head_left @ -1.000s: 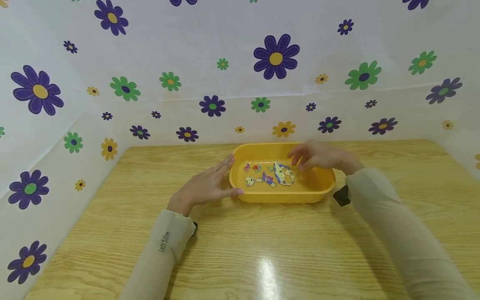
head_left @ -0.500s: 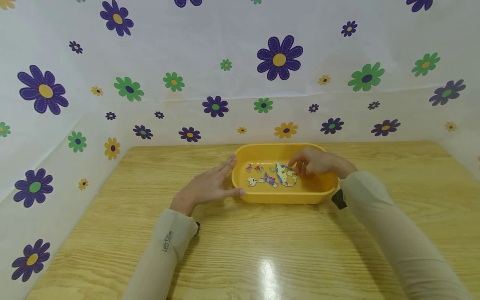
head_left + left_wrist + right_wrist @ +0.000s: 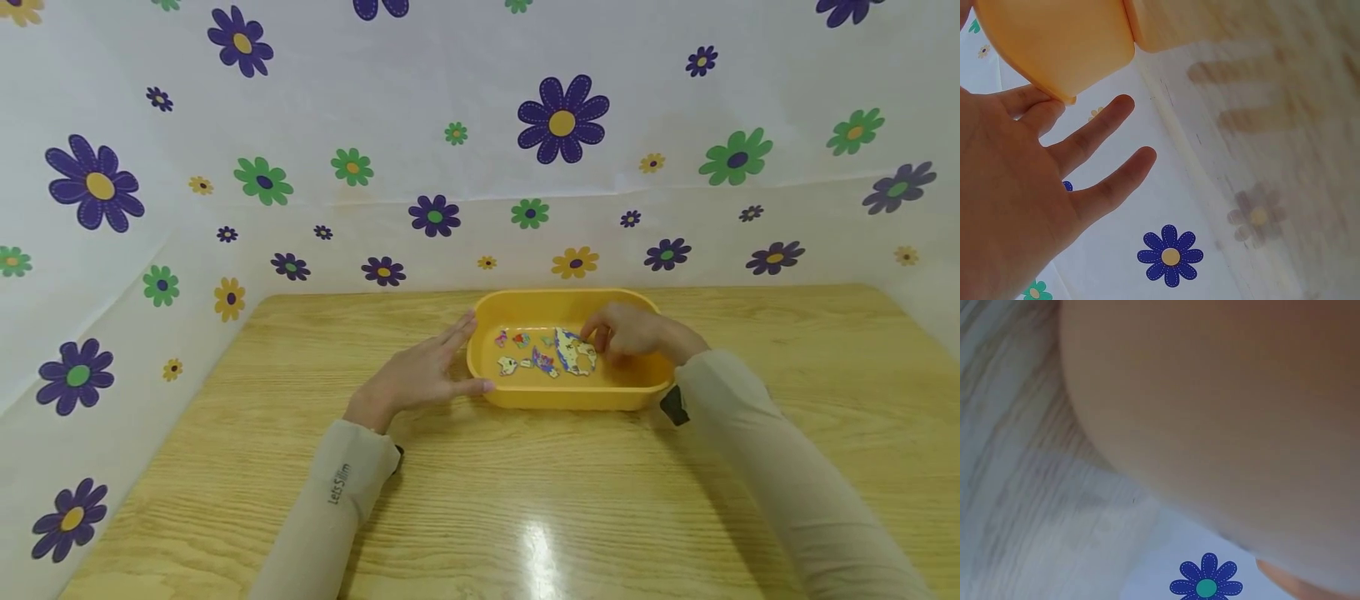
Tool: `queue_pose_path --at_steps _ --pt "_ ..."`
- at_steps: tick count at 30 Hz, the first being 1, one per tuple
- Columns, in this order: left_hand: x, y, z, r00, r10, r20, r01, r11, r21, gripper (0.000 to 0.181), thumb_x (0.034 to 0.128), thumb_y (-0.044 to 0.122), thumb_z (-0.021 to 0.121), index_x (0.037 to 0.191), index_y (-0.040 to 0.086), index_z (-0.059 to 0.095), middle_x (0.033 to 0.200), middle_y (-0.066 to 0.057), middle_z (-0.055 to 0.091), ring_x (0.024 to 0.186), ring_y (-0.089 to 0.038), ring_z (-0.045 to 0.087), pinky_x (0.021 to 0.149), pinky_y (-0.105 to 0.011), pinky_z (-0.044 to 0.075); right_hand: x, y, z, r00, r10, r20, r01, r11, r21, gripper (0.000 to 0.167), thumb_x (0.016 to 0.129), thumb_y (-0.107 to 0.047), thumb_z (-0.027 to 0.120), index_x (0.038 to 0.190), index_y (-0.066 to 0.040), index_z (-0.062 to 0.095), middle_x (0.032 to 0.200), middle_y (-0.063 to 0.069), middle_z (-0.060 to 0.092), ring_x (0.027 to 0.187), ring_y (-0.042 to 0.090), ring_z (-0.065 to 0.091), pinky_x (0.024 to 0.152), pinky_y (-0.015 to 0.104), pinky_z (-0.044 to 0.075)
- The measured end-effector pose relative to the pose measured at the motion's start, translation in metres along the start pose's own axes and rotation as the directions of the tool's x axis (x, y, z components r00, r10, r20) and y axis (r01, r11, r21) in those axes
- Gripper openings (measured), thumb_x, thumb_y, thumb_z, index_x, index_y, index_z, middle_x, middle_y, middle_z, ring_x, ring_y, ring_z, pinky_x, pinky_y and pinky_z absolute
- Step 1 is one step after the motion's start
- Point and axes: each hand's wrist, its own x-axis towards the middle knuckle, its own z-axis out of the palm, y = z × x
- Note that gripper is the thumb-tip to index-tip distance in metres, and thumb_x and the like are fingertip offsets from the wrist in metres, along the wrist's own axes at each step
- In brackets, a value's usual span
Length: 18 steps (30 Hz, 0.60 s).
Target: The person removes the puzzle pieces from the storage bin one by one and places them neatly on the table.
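Observation:
A yellow oblong tub (image 3: pixel 570 400) stands near the back of the table, with several flat printed cutouts on its floor. The largest is a cream and blue cutout (image 3: pixel 570 352); left of it lie a purple and red cutout (image 3: pixel 544 362), a small cream animal-shaped cutout (image 3: pixel 507 366) and other small ones. My left hand (image 3: pixel 418 375) spans the tub's left end, thumb at the front rim, fingers extended. My right hand (image 3: pixel 626 329) reaches into the tub, fingers bent down at the largest cutout's right edge; its fingertips are partly hidden. The right wrist view shows mainly the tub's outer wall (image 3: pixel 1210 425).
The wooden table (image 3: pixel 480 483) extends in front and to both sides of the tub. Behind it rises a white cloth (image 3: pixel 360 100) printed with purple, green and yellow flowers. A dark wrist device (image 3: pixel 675 406) sits by my right cuff.
My right hand has moved lower and left inside the tub, down to the large cutout's edge. My left hand stays at the tub's end. The head view has shifted slightly.

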Motion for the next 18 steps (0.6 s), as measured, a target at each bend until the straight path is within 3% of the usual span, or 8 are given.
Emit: queue_pose_path --at_steps 5,18 --pt "-0.0007 -0.0003 0.0006 1.000 -0.008 0.000 0.008 1.000 0.001 0.101 0.0927 0.066 0.057 0.164 0.014 0.008 0.169 0.003 0.000 0.152 -0.030 0.020 0.118 -0.054 0.026 0.0006 -0.0002 0.0022 1.000 0.009 -0.013 -0.009 0.999 0.033 0.051 0.071 0.015 0.067 0.122 0.015 0.063 0.098 0.019 0.067 0.084 0.026 0.060 0.076 0.033 0.056" --pt "0.0013 -0.0014 0.0008 1.000 -0.012 0.012 0.012 1.000 0.000 0.101 0.0926 0.068 0.056 0.164 0.015 0.007 0.169 0.002 0.000 0.153 -0.029 0.017 0.119 -0.053 0.024 -0.0002 0.0015 0.0083 0.999 0.015 -0.031 -0.014 0.999 0.048 0.049 0.074 0.004 0.081 0.119 0.011 0.062 0.092 0.015 0.060 0.081 0.025 0.054 0.070 0.030 0.047"
